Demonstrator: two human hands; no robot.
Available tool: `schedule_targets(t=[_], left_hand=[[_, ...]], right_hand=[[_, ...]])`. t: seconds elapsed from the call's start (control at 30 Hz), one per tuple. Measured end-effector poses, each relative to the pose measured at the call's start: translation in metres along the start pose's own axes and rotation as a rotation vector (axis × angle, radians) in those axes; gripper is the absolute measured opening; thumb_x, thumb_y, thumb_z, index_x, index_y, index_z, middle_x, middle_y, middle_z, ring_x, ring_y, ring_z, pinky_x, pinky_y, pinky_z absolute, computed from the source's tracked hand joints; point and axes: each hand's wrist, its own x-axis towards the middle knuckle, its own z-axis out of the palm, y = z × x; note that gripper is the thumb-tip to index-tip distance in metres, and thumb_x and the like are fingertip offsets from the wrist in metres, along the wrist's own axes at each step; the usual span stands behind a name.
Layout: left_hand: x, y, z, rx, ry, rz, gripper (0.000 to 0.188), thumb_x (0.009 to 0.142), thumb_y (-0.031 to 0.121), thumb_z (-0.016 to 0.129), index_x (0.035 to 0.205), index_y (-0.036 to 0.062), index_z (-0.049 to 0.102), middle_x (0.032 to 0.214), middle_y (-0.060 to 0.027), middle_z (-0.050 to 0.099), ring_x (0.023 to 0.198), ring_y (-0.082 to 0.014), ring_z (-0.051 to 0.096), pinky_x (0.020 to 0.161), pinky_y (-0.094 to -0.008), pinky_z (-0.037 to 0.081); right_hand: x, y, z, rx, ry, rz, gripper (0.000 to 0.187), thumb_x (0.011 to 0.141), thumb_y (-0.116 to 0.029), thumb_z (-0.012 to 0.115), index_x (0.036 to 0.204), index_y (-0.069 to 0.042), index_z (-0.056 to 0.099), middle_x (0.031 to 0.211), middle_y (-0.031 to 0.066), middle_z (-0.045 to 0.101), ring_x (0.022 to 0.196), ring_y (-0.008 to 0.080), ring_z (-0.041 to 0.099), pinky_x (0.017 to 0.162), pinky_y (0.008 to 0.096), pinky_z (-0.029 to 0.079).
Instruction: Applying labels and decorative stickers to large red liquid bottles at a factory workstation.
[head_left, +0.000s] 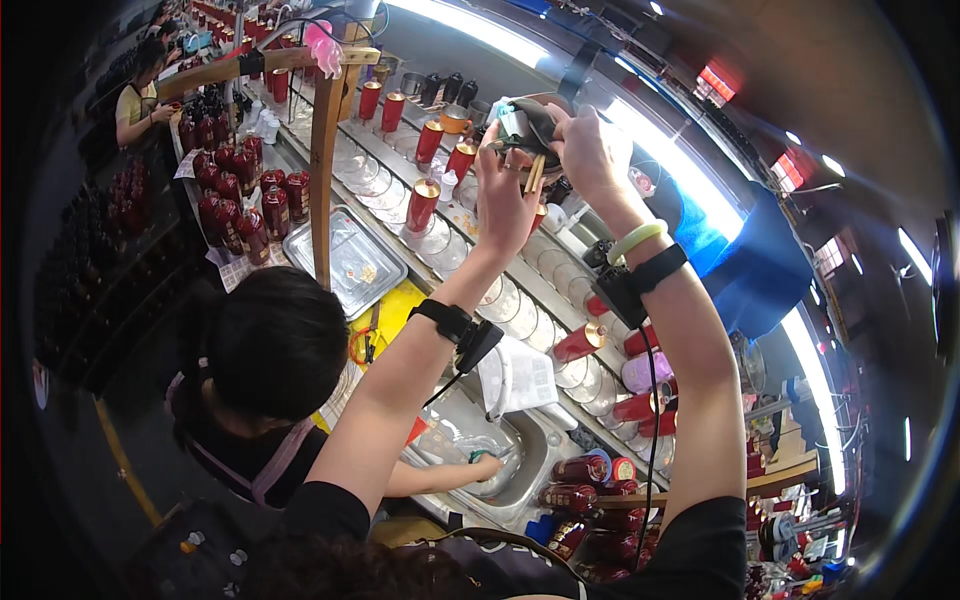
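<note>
Fingers of the left hand and right hand screen parts of a dark item, its full shape and contents impossible to make out. At the sink, a co-worker's hand hides most of a small green object, while the lower edge crops the person's black sleeves; a distant worker at upper left is too small for any handwork to be read.
</note>
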Motion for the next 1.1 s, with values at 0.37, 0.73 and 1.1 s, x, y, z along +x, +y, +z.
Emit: schedule_targets(t=[0.37, 0.73, 1.1], left_hand=[[0.004, 0.003, 0.001, -0.027, 0.050, -0.007, 0.054, 0.076, 0.000, 0.081, 0.124, 0.0009, 0.057, 0.148, -0.0184, 0.040, 0.132, -0.0389, 0.046, 0.109, -0.0459, 0.042], [0.007, 0.003, -0.003, 0.205, 0.008, -0.061, 0.050, 0.073, 0.012, 0.086, 0.119, 0.0094, 0.067, 0.135, -0.0098, 0.049, 0.113, -0.0302, 0.055, 0.097, -0.0421, 0.048], [0.001, 0.001, -0.002, 0.205, 0.013, -0.115, 0.049, 0.073, 0.011, 0.083, 0.120, 0.0130, 0.069, 0.131, -0.0084, 0.048, 0.114, -0.0319, 0.054, 0.093, -0.0431, 0.050]], right_hand=[[0.008, 0.005, -0.009, 0.037, -0.067, -0.035, 0.015, 0.084, -0.021, 0.074, 0.094, -0.011, 0.078, 0.096, 0.0151, 0.072, 0.091, 0.0336, 0.070, 0.081, 0.0446, 0.054], [0.013, 0.001, -0.003, 0.049, -0.159, -0.012, 0.018, 0.090, -0.026, 0.068, 0.099, -0.015, 0.079, 0.088, 0.0134, 0.074, 0.084, 0.0328, 0.072, 0.077, 0.0447, 0.056], [-0.006, -0.008, -0.025, 0.326, -0.193, -0.103, 0.052, 0.070, -0.038, 0.085, 0.118, -0.020, 0.075, 0.132, 0.0212, 0.059, 0.111, 0.0390, 0.064, 0.095, 0.0473, 0.053]])
